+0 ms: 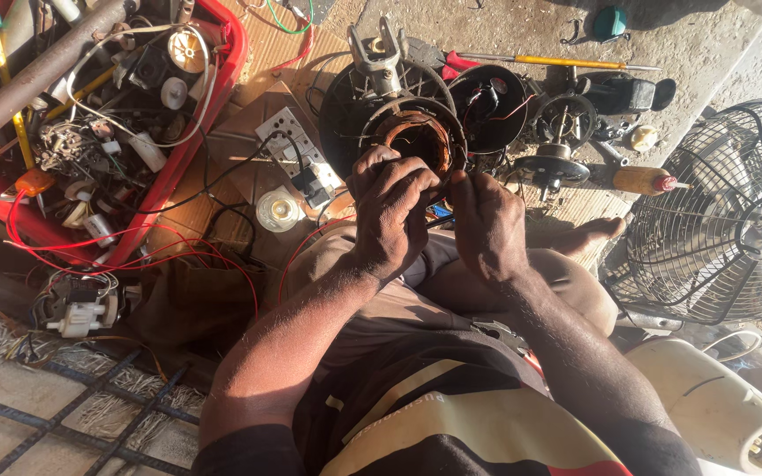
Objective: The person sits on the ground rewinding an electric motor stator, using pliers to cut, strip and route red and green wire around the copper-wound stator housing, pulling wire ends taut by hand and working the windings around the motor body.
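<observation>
While both hands meet over the person's lap, the motor stator point(416, 137), a round ring of copper windings, sits just beyond the fingers, touching them at its near edge. The left hand point(392, 216) curls its fingers closed on that rim; the right hand point(487, 225) pinches together on something small and dark beside it, too hidden to name. Both hands are about equally near. The ring has no clear long axis; its open face tilts up toward the camera, bore pointing away from the fingertips.
</observation>
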